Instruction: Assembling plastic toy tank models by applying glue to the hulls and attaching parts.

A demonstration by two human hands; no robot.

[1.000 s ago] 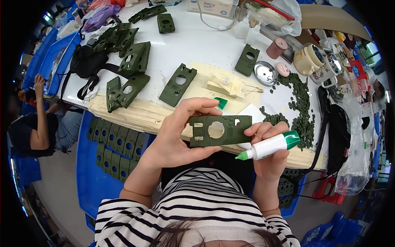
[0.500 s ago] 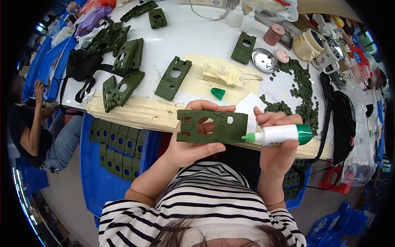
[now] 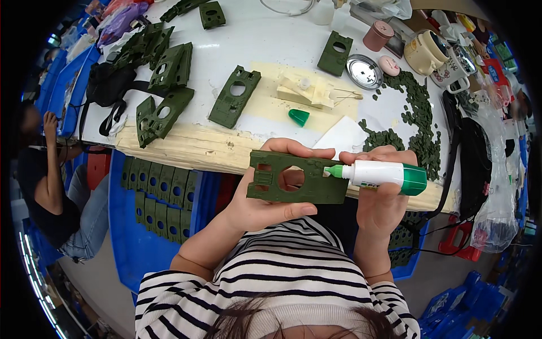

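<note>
My left hand [image 3: 261,204] grips a dark green plastic model tank hull [image 3: 316,191] by its left part, fingers behind and thumb along the lower edge. The hull has a large round hole and smaller square openings. In my right hand [image 3: 379,209] is a white glue bottle [image 3: 377,174] with a green base, lying almost level. Its light green nozzle points left and lies over the small opening at the hull's right part; whether it touches is unclear. A green cap [image 3: 298,117] rests on the table beyond the hull.
More hulls [image 3: 235,97] lie on the white table [image 3: 271,42], near a pile of small green pieces [image 3: 419,121], a round metal lid [image 3: 364,72] and mugs [image 3: 424,52]. Blue trays [image 3: 132,243] with rows of hulls stand below. A person [image 3: 48,175] sits at the left.
The glue bottle's nozzle has moved left and up, from the hull's right lower edge to over its small opening. The hull has shifted slightly right and tilted a little.
</note>
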